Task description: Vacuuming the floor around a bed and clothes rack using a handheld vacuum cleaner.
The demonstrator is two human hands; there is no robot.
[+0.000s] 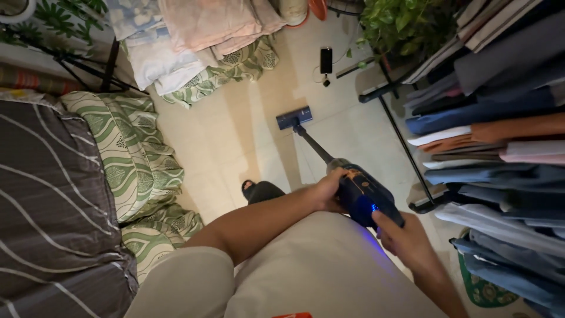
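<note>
I hold a dark blue stick vacuum [363,193] with both hands. My left hand [327,189] wraps the front of its body, where the thin wand begins. My right hand [403,238] grips the rear handle, beside a small blue light. The wand slopes down to the flat vacuum head [294,118], which rests on the pale tiled floor [235,135]. My foot in a dark slipper [249,188] stands on the tiles below the wand.
A bed with a grey striped cover [53,206] and green patterned sheets [129,153] fills the left. Folded bedding [194,41] lies at the back. A clothes rack with hanging garments [500,147] lines the right. A phone [326,59] and a potted plant [400,23] are beyond.
</note>
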